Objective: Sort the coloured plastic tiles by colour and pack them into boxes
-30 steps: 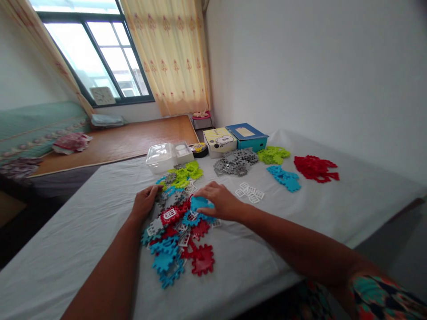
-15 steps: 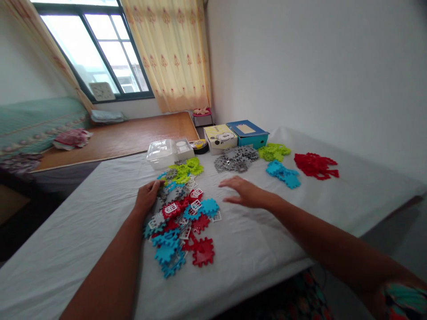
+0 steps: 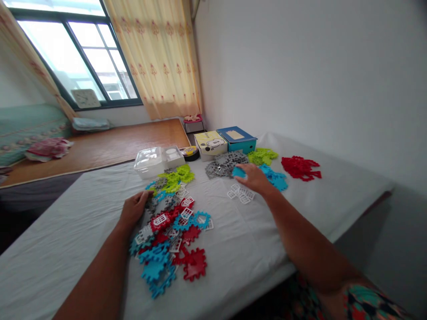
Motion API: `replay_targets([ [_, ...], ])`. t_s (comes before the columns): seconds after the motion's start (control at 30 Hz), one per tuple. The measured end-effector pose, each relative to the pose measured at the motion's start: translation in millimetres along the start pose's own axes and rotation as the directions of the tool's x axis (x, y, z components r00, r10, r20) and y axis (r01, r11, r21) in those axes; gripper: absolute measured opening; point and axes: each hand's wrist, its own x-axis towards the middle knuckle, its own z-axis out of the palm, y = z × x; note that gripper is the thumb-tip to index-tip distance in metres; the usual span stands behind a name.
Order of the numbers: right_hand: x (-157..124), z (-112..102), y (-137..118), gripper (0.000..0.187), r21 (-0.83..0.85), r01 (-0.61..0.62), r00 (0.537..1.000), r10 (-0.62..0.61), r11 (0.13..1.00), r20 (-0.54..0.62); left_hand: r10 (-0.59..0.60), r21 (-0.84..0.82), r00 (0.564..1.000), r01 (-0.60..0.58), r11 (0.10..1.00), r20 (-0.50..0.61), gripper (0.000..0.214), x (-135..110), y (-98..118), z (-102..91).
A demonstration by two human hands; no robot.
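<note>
Between the thumb and fingers of my right hand (image 3: 254, 178) is a blue plastic building piece (image 3: 239, 172), raised over the table in front of the grey pile. My left hand (image 3: 134, 208) rests with curled fingers at the left edge of a mixed heap of interlocking toothed pieces; whatever its fingertips hold is hidden. The heap has green pieces (image 3: 178, 178) at its far end, red pieces (image 3: 195, 264) and blue pieces (image 3: 156, 269) nearer me, and white window pieces (image 3: 160, 220) scattered on top. A blue frame piece (image 3: 202, 220) lies at its right side.
Sorted piles lie further back: grey pieces (image 3: 225, 163), green pieces (image 3: 263, 156), blue pieces (image 3: 275, 178), red pieces (image 3: 300, 168) and white window pieces (image 3: 240, 194). Behind are a clear plastic container (image 3: 148, 163), a roll of tape (image 3: 190, 154), a yellow box (image 3: 211, 146) and a blue box (image 3: 237, 140).
My right hand has taken a blue piece from the heap's right side and moved it toward the sorted piles. The white window pile has come into sight. My left hand stays by the heap.
</note>
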Motion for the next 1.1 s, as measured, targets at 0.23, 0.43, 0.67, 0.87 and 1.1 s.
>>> replay_targets([
  [0.23, -7.6, -13.8, 75.6, 0.057, -0.295, -0.404, 0.896, 0.44, 0.866, 0.066, 0.041, 0.04, 0.999, -0.04, 0.998, -0.004, 0.046, 3.1, -4.9, 0.5],
  [0.43, -14.0, -15.2, 74.2, 0.047, -0.314, -0.395, 0.88, 0.453, 0.863, 0.138, 0.04, 0.023, 0.999, -0.04, 0.999, 0.017, 0.05, 1.2, -3.4, 0.1],
  [0.67, -8.0, -10.1, -34.2, 0.031, 0.01, 0.041, 0.994, -0.042, 0.999, 0.1, 0.01, -0.073, 1.0, -0.011, 0.997, -0.015, 0.053, -3.6, 2.3, 4.0],
  [0.87, -33.8, 27.8, -125.2, 0.057, 0.335, 0.44, 0.744, -0.547, 0.833, 0.384, -0.037, -0.257, 0.995, 0.013, 0.966, -0.089, 0.052, -6.4, 3.4, 4.8],
  [1.1, -29.7, 28.5, -100.5, 0.023, 0.467, 0.271, 0.865, -0.425, 0.842, 0.265, -0.042, -0.331, 0.995, 0.009, 0.944, -0.094, 0.05, -5.8, -2.9, 4.7],
])
